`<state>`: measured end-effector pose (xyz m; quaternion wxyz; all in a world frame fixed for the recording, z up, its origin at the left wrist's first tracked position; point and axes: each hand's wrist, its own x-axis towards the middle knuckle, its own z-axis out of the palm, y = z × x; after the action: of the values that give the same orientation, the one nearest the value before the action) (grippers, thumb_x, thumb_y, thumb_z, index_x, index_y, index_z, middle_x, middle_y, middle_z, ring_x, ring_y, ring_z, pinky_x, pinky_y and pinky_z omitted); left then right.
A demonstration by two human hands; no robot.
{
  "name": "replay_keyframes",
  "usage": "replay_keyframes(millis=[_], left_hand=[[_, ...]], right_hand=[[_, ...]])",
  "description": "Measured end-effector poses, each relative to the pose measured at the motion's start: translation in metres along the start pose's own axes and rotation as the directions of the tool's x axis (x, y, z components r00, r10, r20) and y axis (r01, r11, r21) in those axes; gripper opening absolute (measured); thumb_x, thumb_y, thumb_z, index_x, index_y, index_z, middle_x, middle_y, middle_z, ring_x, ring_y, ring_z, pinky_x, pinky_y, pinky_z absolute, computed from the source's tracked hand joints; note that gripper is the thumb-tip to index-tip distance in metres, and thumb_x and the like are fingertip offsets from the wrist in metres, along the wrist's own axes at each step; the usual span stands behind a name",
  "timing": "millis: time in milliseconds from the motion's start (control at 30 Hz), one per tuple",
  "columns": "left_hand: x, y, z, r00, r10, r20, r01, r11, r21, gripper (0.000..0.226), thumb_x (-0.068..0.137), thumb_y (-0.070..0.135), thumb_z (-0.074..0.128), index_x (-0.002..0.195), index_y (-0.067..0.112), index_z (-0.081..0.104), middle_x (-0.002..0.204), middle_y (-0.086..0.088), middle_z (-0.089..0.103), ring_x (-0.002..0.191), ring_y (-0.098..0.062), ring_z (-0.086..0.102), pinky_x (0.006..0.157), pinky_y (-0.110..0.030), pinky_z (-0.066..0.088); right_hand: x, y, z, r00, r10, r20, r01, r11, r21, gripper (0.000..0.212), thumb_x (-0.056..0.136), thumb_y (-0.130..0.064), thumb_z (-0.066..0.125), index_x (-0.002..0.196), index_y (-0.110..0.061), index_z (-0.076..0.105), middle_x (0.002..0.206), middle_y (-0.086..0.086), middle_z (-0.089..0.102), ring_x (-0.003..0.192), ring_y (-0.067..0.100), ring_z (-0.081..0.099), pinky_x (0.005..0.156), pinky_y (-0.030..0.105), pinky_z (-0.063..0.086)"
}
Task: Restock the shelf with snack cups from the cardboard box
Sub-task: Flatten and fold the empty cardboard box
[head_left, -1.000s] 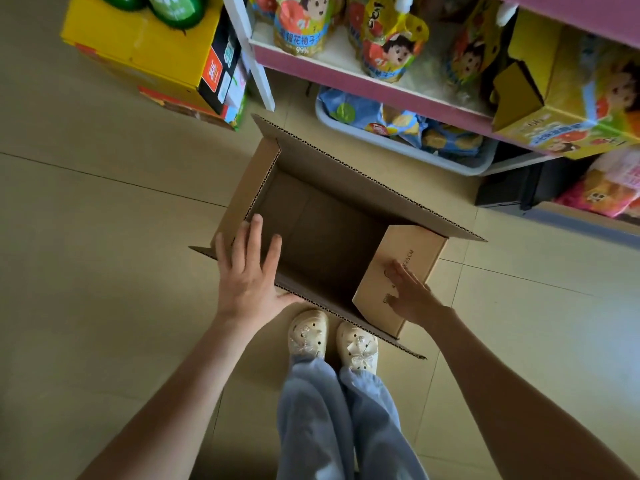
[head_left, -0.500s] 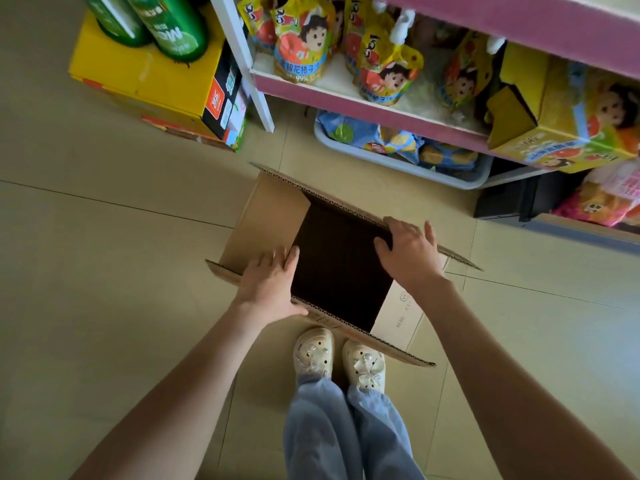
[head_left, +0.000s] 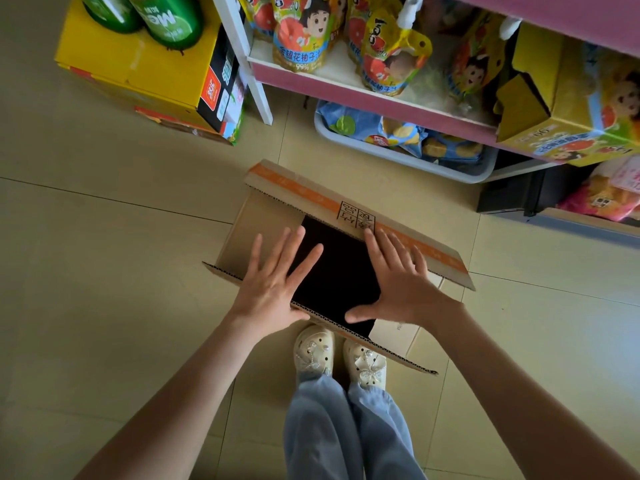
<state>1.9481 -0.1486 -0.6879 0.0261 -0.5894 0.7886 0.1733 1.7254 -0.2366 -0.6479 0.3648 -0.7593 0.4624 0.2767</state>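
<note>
Resting flat on the cardboard box [head_left: 258, 221], the left hand [head_left: 273, 285] and right hand [head_left: 405, 289] have their fingers straight and spread, gripping nothing. The box sits on the floor [head_left: 104, 271] just before the pink shelf [head_left: 346, 90], its far flap striped orange with boxed characters. Shelf pouches [head_left: 301, 32] read "金银花柚子" and "99%"; a green bottle [head_left: 173, 19] shows "Me".

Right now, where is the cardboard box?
Head view, centre: the cardboard box sits on the floor ahead of the shoes, before the pink shelf, left hand and right hand on its flaps.
</note>
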Motion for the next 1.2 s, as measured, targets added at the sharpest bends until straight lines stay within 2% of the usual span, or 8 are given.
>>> replay_keyframes(millis=[233, 433, 533, 600, 733, 900, 1100, 1200], left_hand=[[0.032, -0.001, -0.008, 0.946, -0.078, 0.314, 0.028, 0.987, 0.161, 0.124, 0.065, 0.075, 0.060, 0.149, 0.019, -0.013, 0.157, -0.012, -0.008, 0.144, -0.026, -0.014, 0.109, -0.055, -0.021], [0.052, 0.005, 0.014, 0.920, -0.263, 0.290, 0.234, 0.963, 0.133, 0.105, 0.074, 0.070, 0.054, 0.149, 0.011, 0.012, 0.152, -0.009, 0.022, 0.141, -0.024, 0.020, 0.117, -0.050, 0.003], [0.046, 0.013, 0.031, 0.872, -0.457, 0.174, 0.440, 0.889, 0.128, 0.120, 0.066, 0.074, 0.056, 0.149, 0.019, -0.012, 0.156, -0.014, -0.010, 0.144, -0.031, -0.001, 0.111, -0.060, -0.009], [0.043, 0.020, 0.043, 0.728, -0.665, 0.168, 0.672, 0.740, 0.023, 0.128, 0.061, 0.075, 0.059, 0.145, 0.027, -0.026, 0.151, -0.015, -0.030, 0.141, -0.038, -0.016, 0.101, -0.062, -0.015], [0.037, 0.045, 0.061, 0.632, -0.751, 0.191, 0.775, 0.610, -0.165, 0.108, 0.073, 0.061, 0.060, 0.147, 0.035, -0.014, 0.152, -0.014, -0.028, 0.140, -0.045, -0.013, 0.103, -0.069, 0.004], [0.023, 0.079, 0.068, 0.462, -0.824, 0.327, 0.834, 0.278, -0.477, 0.075, 0.092, 0.055, 0.039, 0.141, 0.048, -0.018, 0.147, -0.006, -0.041, 0.139, -0.040, -0.023, 0.106, -0.070, 0.015], [0.032, 0.105, 0.076, 0.591, -0.727, 0.350, 0.782, 0.412, -0.467, 0.096, 0.074, 0.077, 0.046, 0.145, 0.045, -0.010, 0.149, -0.004, -0.037, 0.136, -0.046, -0.024, 0.104, -0.070, 0.008], [0.026, 0.104, 0.091, 0.512, -0.803, 0.304, 0.814, 0.340, -0.472, 0.109, 0.063, 0.086, 0.044, 0.145, 0.043, -0.013, 0.149, -0.005, -0.035, 0.138, -0.042, -0.021, 0.103, -0.071, 0.008]], right_hand=[[0.002, -0.001, 0.054, 0.983, 0.001, 0.181, 0.037, 0.979, -0.202, 0.127, 0.068, -0.070, 0.063, 0.147, -0.018, -0.022, 0.150, 0.005, -0.034, 0.140, 0.030, -0.026, 0.114, 0.058, -0.007], [0.005, 0.014, 0.088, 0.956, 0.088, -0.280, -0.030, 0.978, 0.204, 0.083, 0.085, -0.025, 0.065, 0.149, -0.011, 0.015, 0.155, 0.007, 0.019, 0.143, 0.026, 0.017, 0.117, 0.046, 0.020], [0.028, 0.033, 0.076, 0.922, 0.187, -0.340, -0.159, 0.981, 0.108, 0.107, 0.076, -0.045, 0.071, 0.151, -0.012, 0.003, 0.158, 0.013, 0.003, 0.145, 0.032, 0.003, 0.116, 0.055, 0.000], [0.045, 0.047, 0.063, 0.945, 0.207, -0.252, -0.221, 0.975, -0.028, 0.126, 0.067, -0.068, 0.067, 0.147, -0.026, -0.021, 0.156, 0.012, -0.021, 0.143, 0.034, -0.017, 0.108, 0.057, -0.015], [0.065, 0.059, 0.052, 0.981, 0.175, -0.085, -0.187, 0.967, -0.171, 0.137, 0.054, -0.085, 0.058, 0.133, -0.033, -0.042, 0.148, 0.008, -0.039, 0.139, 0.037, -0.026, 0.106, 0.065, -0.011], [0.062, 0.063, 0.045, 0.986, 0.126, -0.113, -0.147, 0.967, -0.210, 0.107, 0.058, -0.093, 0.018, 0.134, -0.040, -0.037, 0.155, 0.004, -0.024, 0.144, 0.033, -0.002, 0.110, 0.066, 0.006], [0.068, 0.059, 0.058, 0.981, 0.002, -0.192, -0.065, 0.944, -0.325, 0.100, 0.069, -0.085, 0.031, 0.139, -0.044, -0.028, 0.156, 0.011, -0.019, 0.144, 0.036, 0.001, 0.108, 0.070, 0.007], [0.075, 0.064, 0.064, 0.967, -0.037, -0.251, -0.055, 0.934, -0.352, 0.098, 0.067, -0.083, 0.033, 0.144, -0.042, -0.013, 0.158, 0.016, -0.005, 0.141, 0.040, 0.017, 0.105, 0.067, 0.020]])
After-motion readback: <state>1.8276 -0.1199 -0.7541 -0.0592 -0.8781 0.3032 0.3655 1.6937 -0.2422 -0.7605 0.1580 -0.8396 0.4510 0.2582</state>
